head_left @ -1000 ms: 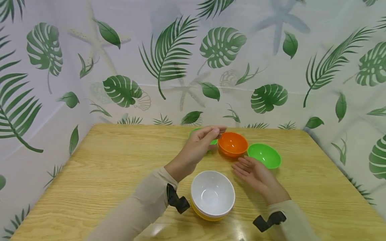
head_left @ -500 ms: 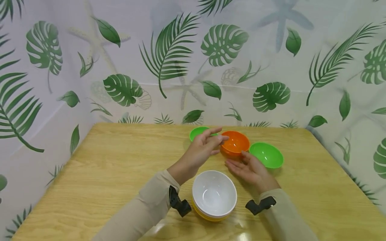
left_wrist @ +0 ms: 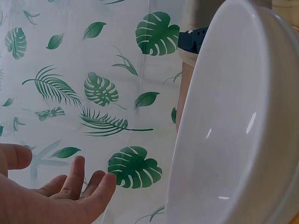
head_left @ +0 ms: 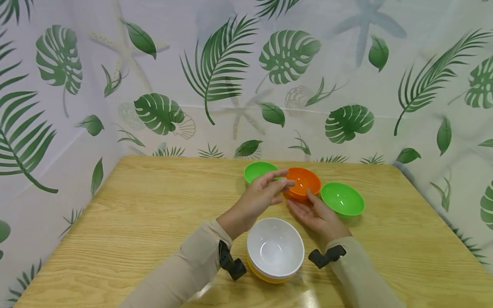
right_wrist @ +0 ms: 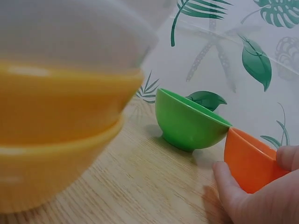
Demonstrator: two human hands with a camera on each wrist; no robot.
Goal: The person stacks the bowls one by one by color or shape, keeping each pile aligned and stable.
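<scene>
The orange bowl (head_left: 304, 179) sits toward the far side of the table (head_left: 154, 205), between a left green bowl (head_left: 256, 170) and a right green bowl (head_left: 343, 199). The right hand (head_left: 319, 214) is at its near side, thumb and fingers apart — the thumb overlaps the rim, the fingers lie low along the wall, and I cannot tell how firmly they touch. The left hand (head_left: 257, 197) hovers by the orange bowl's left side, holding nothing, its fingers loosely bent and thumb apart. Nearer the person, between the forearms, a white bowl (head_left: 275, 248) stands upright on two stacked yellow bowls (right_wrist: 60, 102). Behind hangs a leaf-print cloth (head_left: 227, 132).
</scene>
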